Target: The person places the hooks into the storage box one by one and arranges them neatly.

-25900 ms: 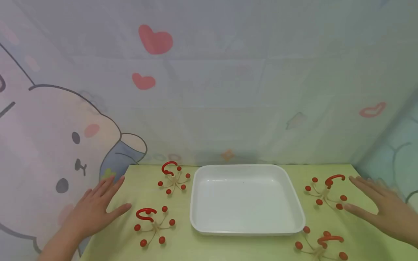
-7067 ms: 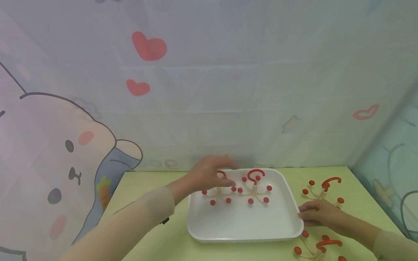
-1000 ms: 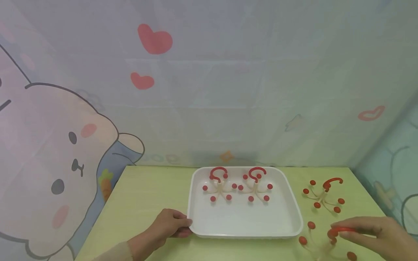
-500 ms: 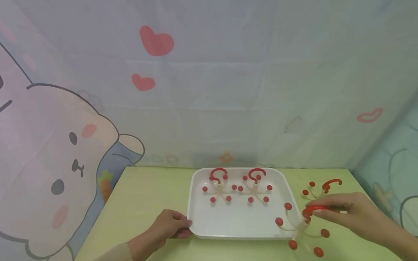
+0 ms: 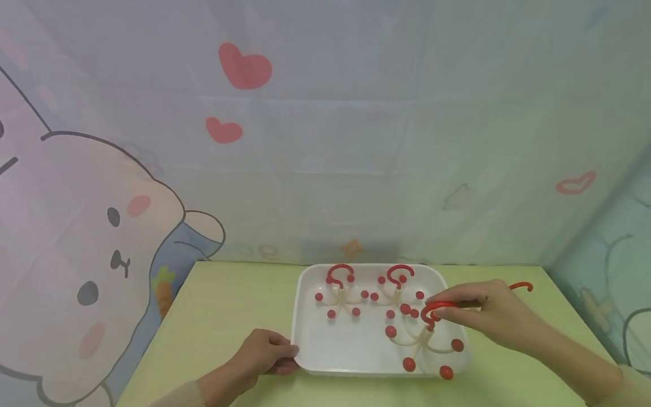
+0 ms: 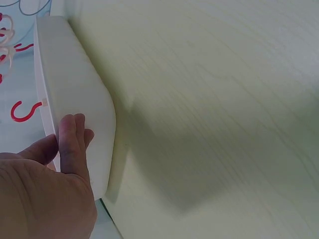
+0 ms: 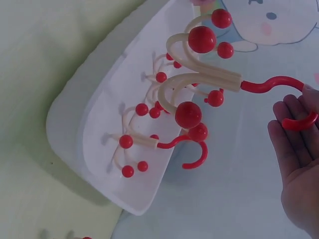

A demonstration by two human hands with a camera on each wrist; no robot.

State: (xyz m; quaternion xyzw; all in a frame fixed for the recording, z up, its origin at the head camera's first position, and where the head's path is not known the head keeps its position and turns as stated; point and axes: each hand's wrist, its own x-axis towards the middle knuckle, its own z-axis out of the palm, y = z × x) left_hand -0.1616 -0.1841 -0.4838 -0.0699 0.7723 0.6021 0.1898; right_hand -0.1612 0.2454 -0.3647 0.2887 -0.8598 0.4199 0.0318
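right hand [image 5: 488,314] has carried the third hook rack [image 5: 422,339] off the bench [image 5: 229,316] and over the white tray [image 5: 305,362]; half a second back it hung off the tray's right edge, a second back it was only just being picked up at the near right corner. grip is a pinch on the red hook at the top, with the cream arms and red ball tips dangling below, over the near right part of the tray, in front of the two racks [image 5: 341,291] already lying along the far side. can't tell from the head view whether the ball tips touch the tray floor yet; the right wrist view shows the rack [image 7: 209,79] hanging free off the fingers [image 7: 294,134]. left hand [image 5: 259,359] hasn't moved, fingers curled on the tray's near left corner, holding it steady. one more red hook [image 5: 521,285] peeks out behind the right hand, on the bench by the far right edge. so likely three of four racks in, one left outside.
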